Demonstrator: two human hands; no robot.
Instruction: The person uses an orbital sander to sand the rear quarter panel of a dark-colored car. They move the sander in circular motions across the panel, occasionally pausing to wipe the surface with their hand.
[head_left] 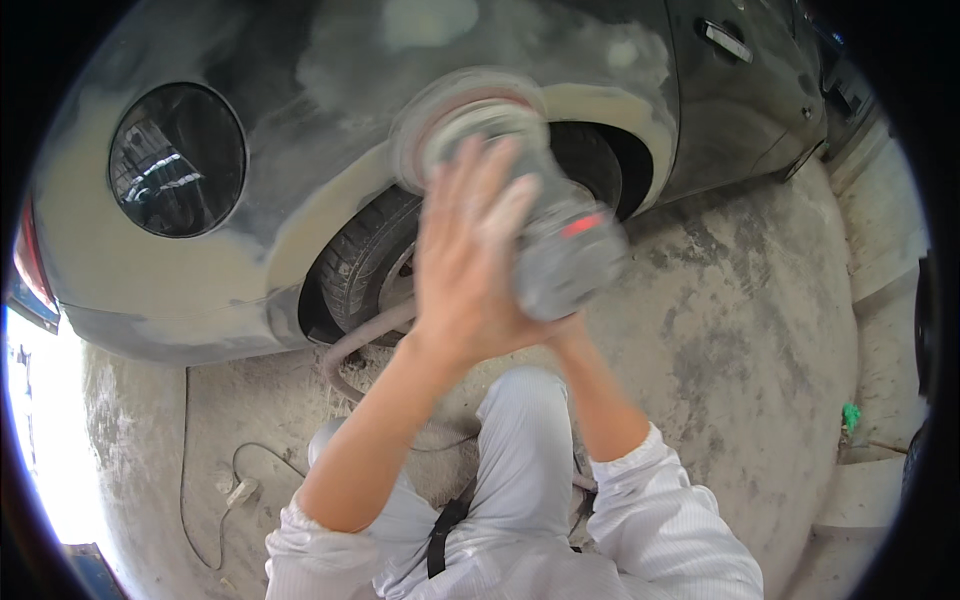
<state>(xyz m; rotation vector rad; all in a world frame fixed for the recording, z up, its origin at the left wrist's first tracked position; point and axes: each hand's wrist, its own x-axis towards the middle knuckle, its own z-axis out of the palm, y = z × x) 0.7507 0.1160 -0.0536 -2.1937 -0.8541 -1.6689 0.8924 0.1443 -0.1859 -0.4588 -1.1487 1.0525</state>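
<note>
Head view: sander (pixel 572 268) above wheel (pixel 362 245), likely mid-pass.
Left hand (pixel 465 255) against it, fingers long; right hand (pixel 558 330) mostly hidden; can't tell either grip. Next stroke likely needs disc (pixel 470 118) flat.

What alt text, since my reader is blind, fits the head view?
A person's left hand holds a blurred grey power tool at the patchy wheel arch of a car; the right hand is mostly hidden behind the tool.
</note>
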